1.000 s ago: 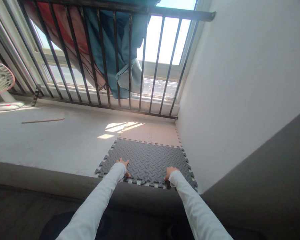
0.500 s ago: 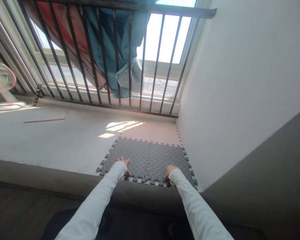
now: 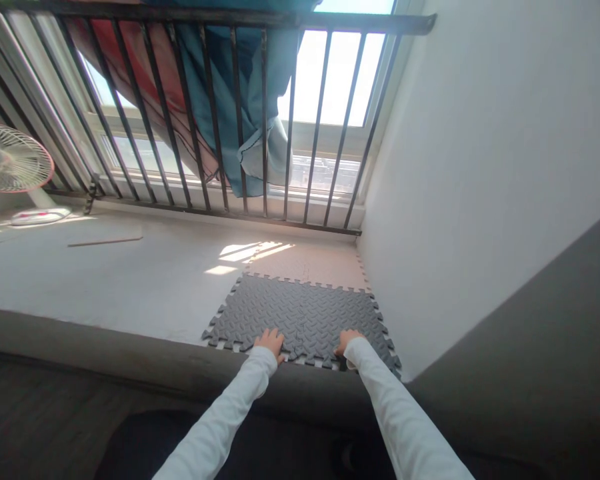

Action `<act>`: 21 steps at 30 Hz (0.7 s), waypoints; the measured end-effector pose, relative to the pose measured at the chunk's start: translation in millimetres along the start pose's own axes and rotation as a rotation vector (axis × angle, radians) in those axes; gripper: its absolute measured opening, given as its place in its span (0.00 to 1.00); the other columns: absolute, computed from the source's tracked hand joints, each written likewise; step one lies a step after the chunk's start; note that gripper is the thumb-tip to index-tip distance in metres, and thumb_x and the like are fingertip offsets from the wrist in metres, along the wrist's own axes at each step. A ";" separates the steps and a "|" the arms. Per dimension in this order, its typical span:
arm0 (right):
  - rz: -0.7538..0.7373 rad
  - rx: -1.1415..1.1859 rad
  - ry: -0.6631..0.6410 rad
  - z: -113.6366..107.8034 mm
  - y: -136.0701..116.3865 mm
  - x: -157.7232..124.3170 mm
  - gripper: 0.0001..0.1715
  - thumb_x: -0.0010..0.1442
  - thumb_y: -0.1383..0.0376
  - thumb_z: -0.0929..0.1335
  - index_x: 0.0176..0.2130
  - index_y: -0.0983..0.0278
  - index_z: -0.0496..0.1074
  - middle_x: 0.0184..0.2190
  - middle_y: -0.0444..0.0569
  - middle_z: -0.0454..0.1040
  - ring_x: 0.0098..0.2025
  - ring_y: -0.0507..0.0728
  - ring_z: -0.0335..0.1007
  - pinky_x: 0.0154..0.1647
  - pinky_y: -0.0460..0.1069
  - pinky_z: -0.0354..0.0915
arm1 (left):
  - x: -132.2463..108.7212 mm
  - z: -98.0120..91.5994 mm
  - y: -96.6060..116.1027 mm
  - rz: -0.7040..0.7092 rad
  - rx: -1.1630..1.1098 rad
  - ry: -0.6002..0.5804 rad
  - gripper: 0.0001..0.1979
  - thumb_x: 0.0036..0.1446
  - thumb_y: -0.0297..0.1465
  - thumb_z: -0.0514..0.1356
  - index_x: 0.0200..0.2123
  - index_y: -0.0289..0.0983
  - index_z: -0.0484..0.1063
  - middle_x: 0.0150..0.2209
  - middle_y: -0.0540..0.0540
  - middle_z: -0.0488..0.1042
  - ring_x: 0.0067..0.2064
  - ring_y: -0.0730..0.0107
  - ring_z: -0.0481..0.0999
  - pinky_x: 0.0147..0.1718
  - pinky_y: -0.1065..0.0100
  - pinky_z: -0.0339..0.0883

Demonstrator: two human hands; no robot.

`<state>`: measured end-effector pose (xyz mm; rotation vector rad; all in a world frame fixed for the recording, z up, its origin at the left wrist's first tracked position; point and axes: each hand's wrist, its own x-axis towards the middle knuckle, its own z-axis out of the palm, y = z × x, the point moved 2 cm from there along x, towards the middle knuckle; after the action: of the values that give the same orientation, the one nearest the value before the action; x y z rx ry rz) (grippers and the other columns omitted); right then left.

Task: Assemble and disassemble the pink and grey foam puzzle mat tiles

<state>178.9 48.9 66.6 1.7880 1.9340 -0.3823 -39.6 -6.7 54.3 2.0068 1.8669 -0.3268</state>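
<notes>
Two dark grey foam mat tiles with a raised tread pattern lie side by side at the ledge's front edge: a left tile (image 3: 260, 307) and a right tile (image 3: 337, 313). A jagged seam runs between them. My left hand (image 3: 271, 342) rests open on the front of the left tile, close to the seam, fingers spread. On the right tile's front edge, my right hand (image 3: 349, 339) is closed with its fingers bunched and the thumb at the rim; the sleeve hides part of it. Pale pink foam tiles (image 3: 325, 265) adjoin the grey ones at the back.
A white wall (image 3: 480, 167) borders the mat on the right. Behind stand a dark metal railing (image 3: 220, 212), a window and a blue curtain (image 3: 205, 107). Left on the white ledge (image 3: 130, 287) are a thin brown stick (image 3: 105, 241) and a fan (image 3: 40, 215).
My left hand has slid right along the front of the grey left tile, nearer to the seam. My right hand stays on the right tile's edge. The view has shifted slightly left.
</notes>
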 end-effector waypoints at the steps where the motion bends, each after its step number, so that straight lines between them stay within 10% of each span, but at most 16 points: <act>1: 0.002 -0.001 0.002 0.0 0.0 -0.7 0.32 0.43 0.56 0.69 0.47 0.67 0.69 0.49 0.60 0.67 0.52 0.64 0.61 0.50 0.54 0.61 | 0.3 -0.4 0.7 0.003 0.009 -0.003 0.29 0.46 0.35 0.59 0.53 0.40 0.57 0.60 0.41 0.52 0.60 0.51 0.50 0.52 0.48 0.55; 10: 0.010 0.012 -0.016 -3.2 -1.5 -0.5 0.32 0.42 0.57 0.70 0.47 0.65 0.69 0.49 0.59 0.67 0.52 0.63 0.61 0.50 0.54 0.61 | 5.9 0.2 1.2 0.133 0.120 0.021 0.28 0.44 0.29 0.58 0.51 0.39 0.58 0.55 0.38 0.59 0.56 0.51 0.58 0.43 0.50 0.64; 21: 0.019 0.016 -0.028 -5.2 -2.1 -2.0 0.33 0.42 0.56 0.70 0.48 0.65 0.68 0.49 0.59 0.67 0.51 0.63 0.62 0.49 0.54 0.62 | 27.0 43.9 -13.1 0.654 0.482 0.505 0.12 0.56 0.26 0.48 0.34 0.40 0.70 0.50 0.42 0.67 0.50 0.57 0.65 0.28 0.67 0.68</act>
<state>176.1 49.6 71.8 1.7995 1.8988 -0.4153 -46.4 -0.3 1.9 3.1215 1.3100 -0.0820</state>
